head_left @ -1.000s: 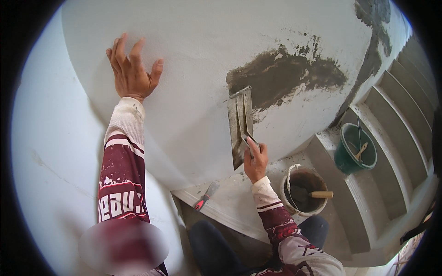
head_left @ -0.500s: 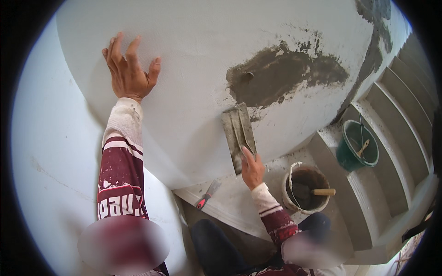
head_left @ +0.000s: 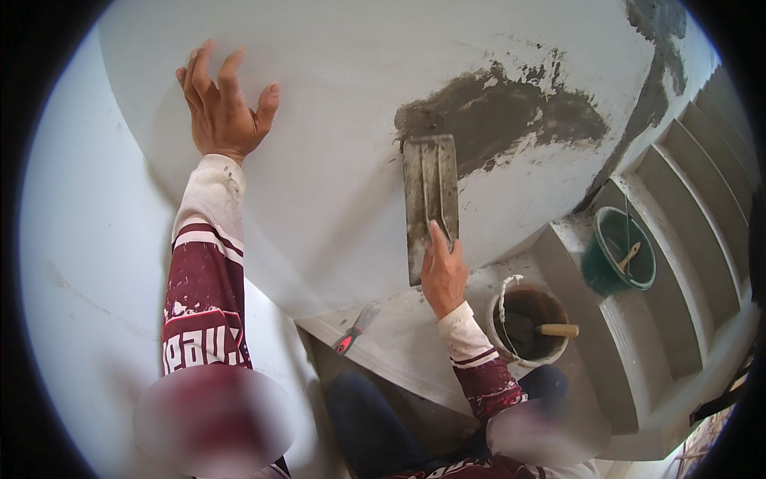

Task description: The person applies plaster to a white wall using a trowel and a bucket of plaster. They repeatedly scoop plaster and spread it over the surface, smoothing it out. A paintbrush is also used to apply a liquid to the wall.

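Note:
My left hand [head_left: 227, 112] rests on the white curved wall [head_left: 327, 88] at upper left, fingers spread and bent. My right hand [head_left: 443, 271] grips a flat metal plastering trowel [head_left: 423, 184] by its handle; the blade stands upright against the wall, its top edge over the lower left part of a dark grey plaster patch [head_left: 495, 112]. Below that hand, to the right, sits a white bucket [head_left: 561, 351] of grey mix with a wooden-handled tool [head_left: 558, 330] in it. A scraper [head_left: 351, 335] with a red and black handle lies on the step below the wall.
Curved concrete stairs [head_left: 670, 199] rise along the right side, with a green bucket [head_left: 598, 271] holding a brush [head_left: 632, 257] on one step. A second plaster strip [head_left: 654, 88] runs down the wall at far right. A pale wall [head_left: 80, 199] fills the left side, and my legs [head_left: 371, 415] are below.
The trowel first slid down off the plaster patch, then rose again and shifted right onto its lower edge. My left hand has moved slightly upward in the picture.

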`<state>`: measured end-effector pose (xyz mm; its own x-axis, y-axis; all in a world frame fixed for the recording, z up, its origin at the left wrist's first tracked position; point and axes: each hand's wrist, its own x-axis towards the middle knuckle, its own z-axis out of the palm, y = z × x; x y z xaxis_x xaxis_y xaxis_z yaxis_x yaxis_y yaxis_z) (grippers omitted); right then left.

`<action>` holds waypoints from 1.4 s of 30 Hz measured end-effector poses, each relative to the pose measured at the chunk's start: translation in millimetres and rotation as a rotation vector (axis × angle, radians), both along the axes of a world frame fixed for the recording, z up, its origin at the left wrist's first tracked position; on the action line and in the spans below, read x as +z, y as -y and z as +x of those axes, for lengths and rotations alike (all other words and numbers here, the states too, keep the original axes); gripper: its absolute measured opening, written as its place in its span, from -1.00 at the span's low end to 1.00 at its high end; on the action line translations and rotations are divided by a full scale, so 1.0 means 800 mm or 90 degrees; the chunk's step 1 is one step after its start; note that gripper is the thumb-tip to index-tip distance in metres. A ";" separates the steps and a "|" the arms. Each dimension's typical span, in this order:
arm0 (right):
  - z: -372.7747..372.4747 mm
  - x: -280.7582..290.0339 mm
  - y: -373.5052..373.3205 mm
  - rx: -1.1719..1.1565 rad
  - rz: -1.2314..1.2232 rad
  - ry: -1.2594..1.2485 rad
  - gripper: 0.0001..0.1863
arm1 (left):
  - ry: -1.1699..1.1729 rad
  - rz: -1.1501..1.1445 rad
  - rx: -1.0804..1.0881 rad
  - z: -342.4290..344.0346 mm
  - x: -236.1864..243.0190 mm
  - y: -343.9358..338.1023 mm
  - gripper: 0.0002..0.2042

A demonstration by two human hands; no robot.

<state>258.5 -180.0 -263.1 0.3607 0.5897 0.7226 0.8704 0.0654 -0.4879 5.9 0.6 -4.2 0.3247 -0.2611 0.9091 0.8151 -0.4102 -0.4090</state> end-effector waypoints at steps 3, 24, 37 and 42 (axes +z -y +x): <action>-0.008 -0.036 0.031 -0.003 -0.065 0.002 -0.46 | -0.014 0.019 0.014 -0.008 0.002 -0.005 -0.48; 0.006 -0.110 0.005 0.080 -0.003 -0.071 -0.46 | -0.004 0.006 0.016 -0.006 -0.001 -0.006 -0.45; 0.041 -0.038 -0.080 0.029 0.217 0.054 -0.55 | 0.010 0.012 0.018 -0.002 0.003 -0.004 -0.45; 0.052 0.103 -0.110 0.008 0.222 0.024 -0.59 | -0.019 0.034 0.023 -0.010 0.001 -0.008 -0.45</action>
<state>300.1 -92.4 -180.4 0.3247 0.3091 0.8939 0.8855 0.2328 -0.4021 -1.8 6.8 -3.4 0.3624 -0.2957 0.8839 0.8161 -0.3574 -0.4542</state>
